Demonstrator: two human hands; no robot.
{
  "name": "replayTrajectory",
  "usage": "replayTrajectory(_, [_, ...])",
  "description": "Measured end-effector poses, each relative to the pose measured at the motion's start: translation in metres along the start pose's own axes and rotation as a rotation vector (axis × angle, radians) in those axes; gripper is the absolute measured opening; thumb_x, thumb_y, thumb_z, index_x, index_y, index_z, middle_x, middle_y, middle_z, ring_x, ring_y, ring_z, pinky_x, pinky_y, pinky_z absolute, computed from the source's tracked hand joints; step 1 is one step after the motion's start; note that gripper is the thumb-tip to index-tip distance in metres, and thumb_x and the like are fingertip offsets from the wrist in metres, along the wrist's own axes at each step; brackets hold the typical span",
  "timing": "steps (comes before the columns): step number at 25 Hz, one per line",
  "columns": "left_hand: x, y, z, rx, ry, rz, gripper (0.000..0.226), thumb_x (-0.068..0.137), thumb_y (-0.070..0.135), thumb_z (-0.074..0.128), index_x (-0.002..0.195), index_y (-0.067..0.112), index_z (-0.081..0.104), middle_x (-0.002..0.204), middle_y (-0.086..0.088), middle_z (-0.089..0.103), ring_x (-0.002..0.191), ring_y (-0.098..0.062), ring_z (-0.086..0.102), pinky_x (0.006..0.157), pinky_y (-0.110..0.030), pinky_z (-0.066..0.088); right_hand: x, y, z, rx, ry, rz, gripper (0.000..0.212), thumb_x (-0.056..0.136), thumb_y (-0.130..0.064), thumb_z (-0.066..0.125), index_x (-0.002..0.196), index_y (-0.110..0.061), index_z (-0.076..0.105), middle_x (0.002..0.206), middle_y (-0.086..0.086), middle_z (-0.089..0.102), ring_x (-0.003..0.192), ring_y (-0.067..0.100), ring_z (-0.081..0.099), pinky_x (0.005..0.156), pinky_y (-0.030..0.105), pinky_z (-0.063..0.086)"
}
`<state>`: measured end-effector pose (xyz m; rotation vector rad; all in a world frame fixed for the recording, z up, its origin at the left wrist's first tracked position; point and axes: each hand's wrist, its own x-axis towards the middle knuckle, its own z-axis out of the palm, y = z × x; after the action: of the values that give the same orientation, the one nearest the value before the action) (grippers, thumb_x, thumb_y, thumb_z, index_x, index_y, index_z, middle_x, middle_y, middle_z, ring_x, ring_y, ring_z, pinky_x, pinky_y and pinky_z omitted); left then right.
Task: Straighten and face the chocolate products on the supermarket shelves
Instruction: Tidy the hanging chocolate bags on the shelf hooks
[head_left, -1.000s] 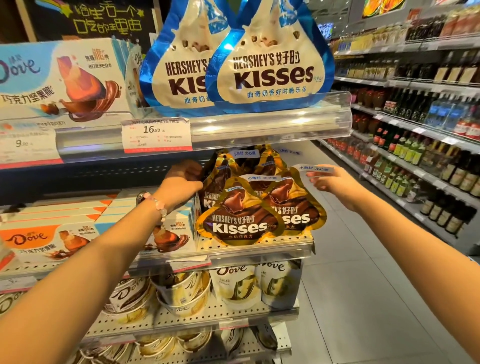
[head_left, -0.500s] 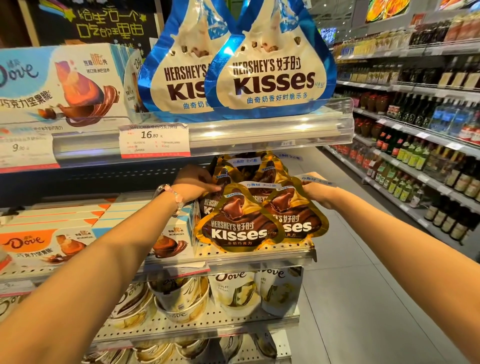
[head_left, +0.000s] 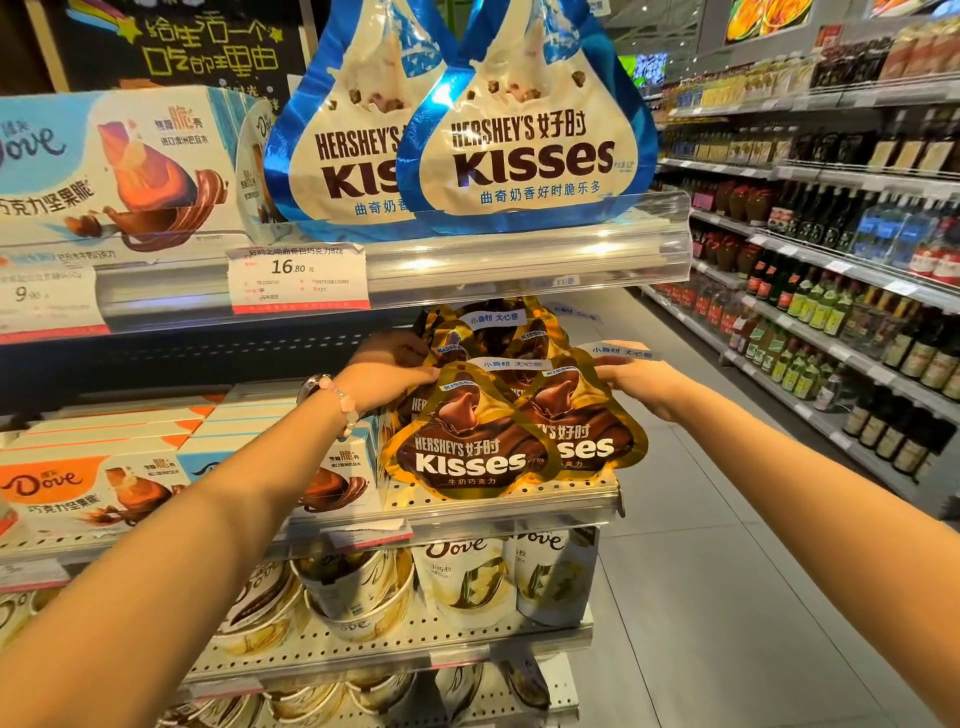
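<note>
A grey tiled floor (head_left: 691, 597) runs down the aisle beside bottle-lined shelves (head_left: 852, 270) under bright lighting.

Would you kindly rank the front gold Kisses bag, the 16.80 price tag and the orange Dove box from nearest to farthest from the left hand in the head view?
From the left hand:
1. Front gold Kisses bag, touching its fingertips, just to the right.
2. 16.80 price tag, on the shelf rail above.
3. Orange Dove box, far left on the same shelf.
</note>
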<state>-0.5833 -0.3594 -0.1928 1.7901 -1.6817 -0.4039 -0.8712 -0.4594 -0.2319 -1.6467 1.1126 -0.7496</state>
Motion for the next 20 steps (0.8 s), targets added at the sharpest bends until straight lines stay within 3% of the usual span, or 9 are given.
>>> replayTrajectory(3, [-0.020,-0.001,-0.006,-0.127,0.184,0.065,0.021,0.085,-0.002,0.056,0.100,0.012,0.062,0.098,-0.007,0.063,0.095,-0.022,0.060,0.076,-0.019,0.050,-0.021,0.001,-0.013,-0.039,0.109,-0.119,0.032,0.086,0.007,0.053,0.112,-0.010,0.058,0.109,0.006,0.063,0.101,0.019,0.058,0.077,0.022,0.047])
replayTrajectory(4, [-0.027,-0.001,-0.008,-0.217,0.166,0.076,0.029,0.082,-0.010,0.053,0.094,0.015,0.060,0.094,-0.006,0.062,0.092,-0.021,0.059,0.072,-0.016,0.050,-0.029,0.003,-0.019,-0.061,0.104,-0.127,0.037,0.085,0.012,0.049,0.113,-0.010,0.057,0.111,0.005,0.062,0.102,0.018,0.056,0.075,0.021,0.046])
replayTrajectory(6, [-0.041,0.004,-0.009,-0.379,-0.065,0.078,0.038,0.078,-0.017,0.054,0.094,0.018,0.055,0.091,-0.005,0.059,0.087,-0.019,0.058,0.072,-0.015,0.051,-0.041,0.006,-0.026,-0.085,-0.034,-0.120,0.046,0.081,0.017,0.046,0.116,-0.011,0.055,0.115,0.007,0.060,0.106,0.018,0.056,0.075,0.023,0.048])
replayTrajectory(8, [-0.047,0.008,-0.004,-0.301,-0.252,0.081,0.035,0.076,-0.007,0.066,0.100,0.016,0.056,0.091,-0.005,0.060,0.085,-0.015,0.058,0.075,-0.018,0.052,-0.049,0.009,-0.024,-0.083,-0.255,-0.081,0.049,0.080,0.012,0.056,0.122,-0.013,0.053,0.116,0.006,0.062,0.107,0.017,0.060,0.082,0.028,0.052])
replayTrajectory(10, [-0.048,0.013,0.004,-0.196,-0.253,0.092,0.035,0.070,0.010,0.077,0.102,0.015,0.062,0.094,-0.004,0.067,0.087,-0.013,0.062,0.077,-0.019,0.052,-0.051,0.014,-0.014,-0.090,-0.322,-0.064,0.049,0.077,-0.001,0.070,0.121,-0.015,0.054,0.113,0.003,0.066,0.104,0.017,0.064,0.087,0.032,0.053])
replayTrajectory(13, [-0.050,0.021,0.017,-0.205,-0.183,0.099,0.027,0.069,0.015,0.078,0.093,0.016,0.067,0.091,0.001,0.070,0.085,-0.007,0.067,0.070,-0.015,0.054,-0.052,0.020,0.001,-0.092,-0.238,-0.080,0.034,0.077,-0.009,0.072,0.109,-0.015,0.062,0.105,0.003,0.070,0.098,0.018,0.068,0.083,0.033,0.056])
replayTrajectory(15, [-0.051,0.022,0.022,-0.152,-0.102,0.102,0.015,0.071,0.017,0.077,0.082,0.012,0.070,0.083,-0.002,0.071,0.078,-0.010,0.068,0.067,-0.021,0.055,-0.051,0.024,0.007,-0.093,-0.159,-0.087,0.022,0.080,-0.007,0.069,0.100,-0.015,0.063,0.099,0.004,0.071,0.095,0.021,0.068,0.078,0.031,0.057])
replayTrajectory(20, [-0.047,0.016,0.029,-0.023,0.022,0.064,0.042,0.069,0.026,0.079,0.078,-0.012,0.065,0.080,-0.024,0.068,0.078,-0.031,0.067,0.073,-0.043,0.055,-0.051,0.027,0.005,-0.111,-0.160,-0.077,0.019,0.082,-0.003,0.065,0.101,-0.008,0.064,0.097,0.008,0.071,0.093,0.023,0.069,0.075,0.031,0.057])
